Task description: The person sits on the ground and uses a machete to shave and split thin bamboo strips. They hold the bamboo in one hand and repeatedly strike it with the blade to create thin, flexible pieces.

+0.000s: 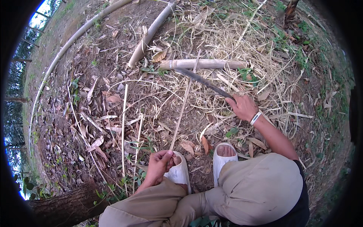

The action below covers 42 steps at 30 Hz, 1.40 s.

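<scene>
My left hand (159, 163) is closed, its thumb and fingers pinching the near end of a long thin bamboo strip (182, 109). That strip runs away from me and its far part lies across a short bamboo pole (215, 64) on the ground. My right hand (244, 108) is wrapped round the handle of a long machete (206, 82) with a dark blade. The blade points to the far left and crosses the strip just on the near side of the pole. Whether its edge touches the strip I cannot tell.
Curled pale bamboo shavings (280, 79) spread around the pole and to its right. A thicker bamboo pole (151, 34) lies beyond it, and a long curved one (64, 49) at left. Split strips (124, 128) lie by my left side, near a log (72, 198). White slippers (177, 170) cover my feet.
</scene>
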Each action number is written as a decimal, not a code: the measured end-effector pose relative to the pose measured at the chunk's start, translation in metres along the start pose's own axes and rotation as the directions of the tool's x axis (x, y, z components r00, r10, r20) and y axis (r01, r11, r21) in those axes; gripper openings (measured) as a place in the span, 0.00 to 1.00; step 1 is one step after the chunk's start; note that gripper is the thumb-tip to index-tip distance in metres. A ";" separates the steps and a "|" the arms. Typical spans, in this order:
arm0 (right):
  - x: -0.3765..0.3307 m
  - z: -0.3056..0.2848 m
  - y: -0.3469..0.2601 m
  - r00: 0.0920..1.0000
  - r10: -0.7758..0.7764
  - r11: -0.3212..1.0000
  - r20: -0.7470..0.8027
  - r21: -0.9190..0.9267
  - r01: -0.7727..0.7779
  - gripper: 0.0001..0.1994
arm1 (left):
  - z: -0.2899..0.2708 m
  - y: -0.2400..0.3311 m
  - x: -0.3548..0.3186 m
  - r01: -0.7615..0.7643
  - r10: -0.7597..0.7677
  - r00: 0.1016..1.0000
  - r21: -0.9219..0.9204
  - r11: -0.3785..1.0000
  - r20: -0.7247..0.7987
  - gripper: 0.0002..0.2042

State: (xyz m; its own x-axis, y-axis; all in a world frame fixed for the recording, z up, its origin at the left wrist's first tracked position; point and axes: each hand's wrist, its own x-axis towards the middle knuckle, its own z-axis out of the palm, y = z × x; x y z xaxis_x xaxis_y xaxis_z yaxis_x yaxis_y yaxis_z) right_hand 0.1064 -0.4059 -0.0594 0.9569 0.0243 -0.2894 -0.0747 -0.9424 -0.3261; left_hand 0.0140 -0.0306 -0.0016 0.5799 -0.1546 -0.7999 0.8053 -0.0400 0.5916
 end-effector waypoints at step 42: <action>0.074 -0.166 -0.161 0.998 0.011 0.627 -0.069 0.778 0.047 0.13 | 0.059 0.331 -0.018 0.019 0.622 0.137 0.626 -0.780 0.771 0.01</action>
State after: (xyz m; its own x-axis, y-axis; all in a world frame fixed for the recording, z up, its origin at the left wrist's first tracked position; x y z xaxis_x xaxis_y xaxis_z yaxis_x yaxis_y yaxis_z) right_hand 0.2361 -0.3080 0.1207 0.9730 -0.0088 -0.2305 -0.2204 -0.3304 -0.9178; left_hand 0.2625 -0.0990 0.2141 0.4849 -0.8073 0.3365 -0.6941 -0.5893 -0.4136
